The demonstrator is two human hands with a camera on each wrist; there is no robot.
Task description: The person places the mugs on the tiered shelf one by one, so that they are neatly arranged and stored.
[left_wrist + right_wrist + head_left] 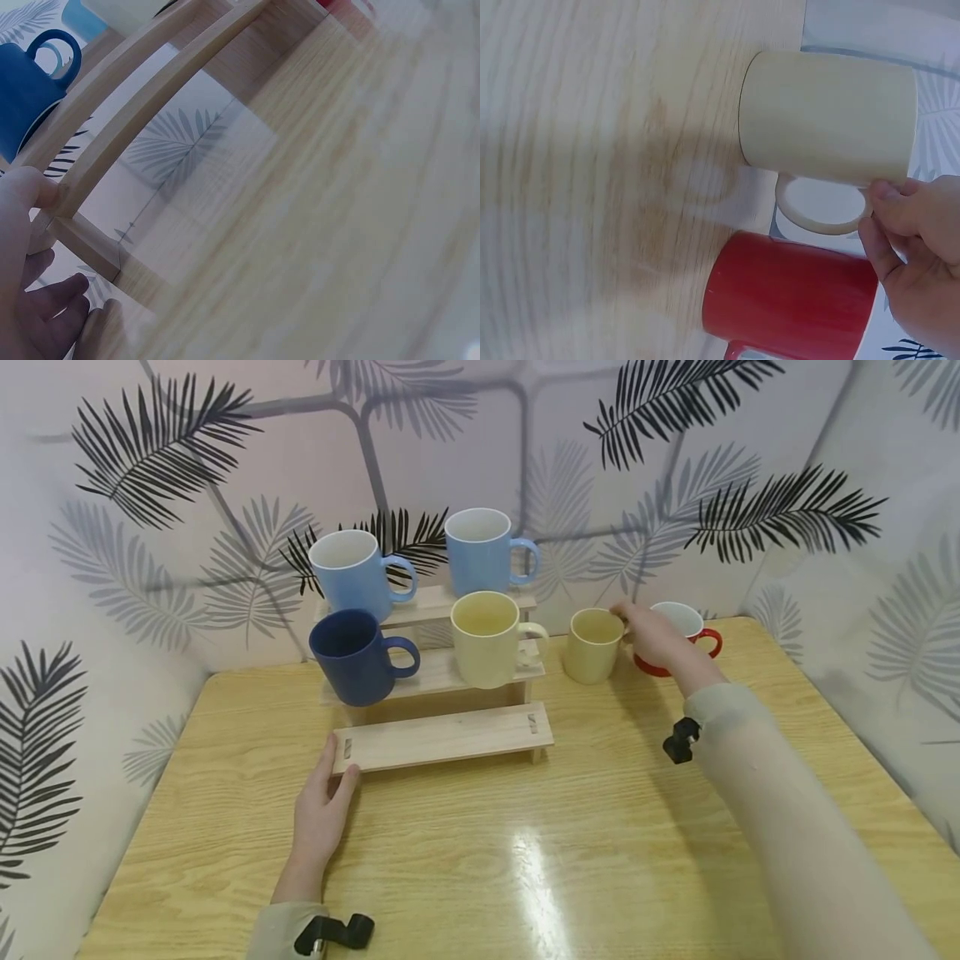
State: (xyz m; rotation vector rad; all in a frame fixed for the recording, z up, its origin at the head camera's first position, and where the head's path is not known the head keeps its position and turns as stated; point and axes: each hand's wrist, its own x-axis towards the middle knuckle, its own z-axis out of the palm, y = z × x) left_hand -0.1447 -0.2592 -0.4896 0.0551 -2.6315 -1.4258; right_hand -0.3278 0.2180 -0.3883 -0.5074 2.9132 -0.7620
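At the right, my right hand [658, 639] pinches the upper part of the handle of a pale yellow mug [590, 653], thumb against fingers near the rim. The mug is upright; whether its base touches the table I cannot tell. A red mug [791, 296] with a white inside stands just right of it, partly hidden by the hand in the head view. My left hand [322, 810] grips the left end of the lowest step of a three-tier wooden rack [442, 739], thumb at the front edge. In the left wrist view its other fingers curl by the end.
Two light blue mugs [480, 556] stand on the rack's top tier. A dark blue mug [356, 664] and another yellow mug [486, 647] stand on the middle tier, handles to the right. The wooden table [450, 860] meets a leaf-patterned backdrop [562, 460] behind.
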